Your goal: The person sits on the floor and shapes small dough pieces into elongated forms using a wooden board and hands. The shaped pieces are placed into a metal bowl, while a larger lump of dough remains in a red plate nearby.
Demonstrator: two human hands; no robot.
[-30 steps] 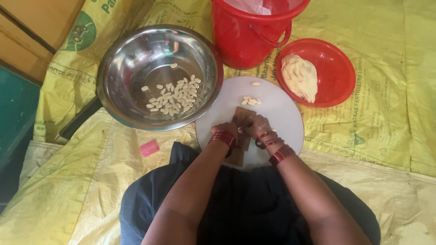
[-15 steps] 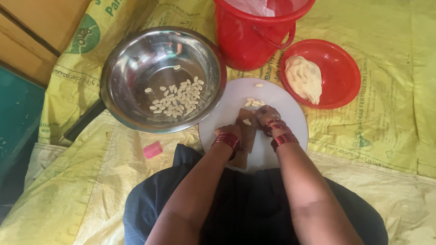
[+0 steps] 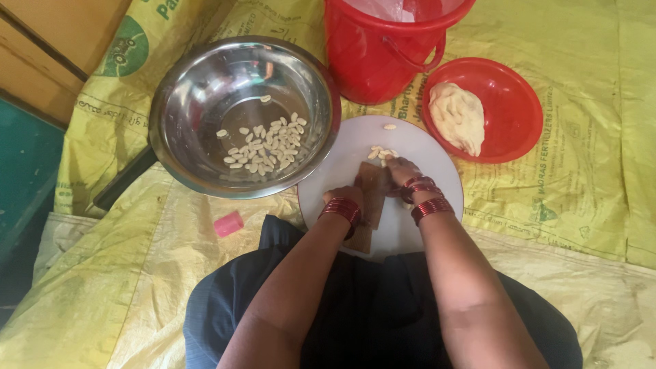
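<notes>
Landmark: white round board (image 3: 410,147). Left of it, steel bowl (image 3: 242,116) with small pale pieces (image 3: 263,145); a dark handle under the bowl is mostly hidden. Pink block (image 3: 228,223) lower left. On the board, left hand (image 3: 345,198) grasps brown wooden slab (image 3: 372,195), fingers hidden. Right hand (image 3: 403,171) pinches pale bits (image 3: 380,153); grip unclear. Right: red dish (image 3: 512,109) with dough (image 3: 456,116). Above: red bucket (image 3: 383,58), top cut off.

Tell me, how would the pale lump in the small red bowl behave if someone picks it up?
The pale lump looks like dough: it slumps against the wall of the small red bowl, so it would probably sag and stretch, not stay stiff. Its matte, uneven surface suggests it may stick to fingers rather than slip. It seems unlikely to roll or break.
</notes>
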